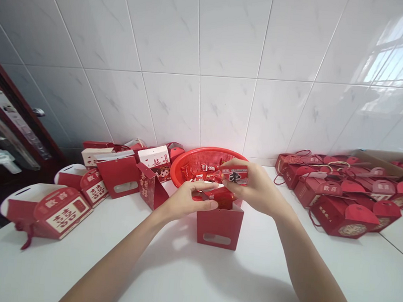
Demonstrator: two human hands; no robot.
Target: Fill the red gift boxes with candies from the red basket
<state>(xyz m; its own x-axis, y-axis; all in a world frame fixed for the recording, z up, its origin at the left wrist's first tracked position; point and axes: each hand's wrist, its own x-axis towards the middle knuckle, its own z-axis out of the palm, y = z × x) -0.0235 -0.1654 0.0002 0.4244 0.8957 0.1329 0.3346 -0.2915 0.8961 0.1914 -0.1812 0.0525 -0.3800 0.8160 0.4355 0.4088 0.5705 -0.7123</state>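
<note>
A red gift box (pixel 218 227) with a clear window low on its front stands upright and open on the white table (pixel 163 278). My left hand (pixel 185 198) is at the box's upper left edge, thumb on the near side and fingers across the top, closed on it. Above the opening, my right hand (pixel 259 186) pinches a red wrapped packet (pixel 235 174) with a large black character. Another shiny red packet (pixel 223 197) shows at the box's mouth, partly hidden by my fingers. Right behind is a red plastic basket (pixel 210 151) holding several red wrapped sweets (pixel 187 171).
Several red and white gift boxes (pixel 65 215) stand at the left, some open. Closed red boxes (pixel 345 216) with cord handles crowd the right, beside a cardboard carton (pixel 371 157). A tiled wall (pixel 225 111) rises behind; a dark door with keys (pixel 3 158) is far left.
</note>
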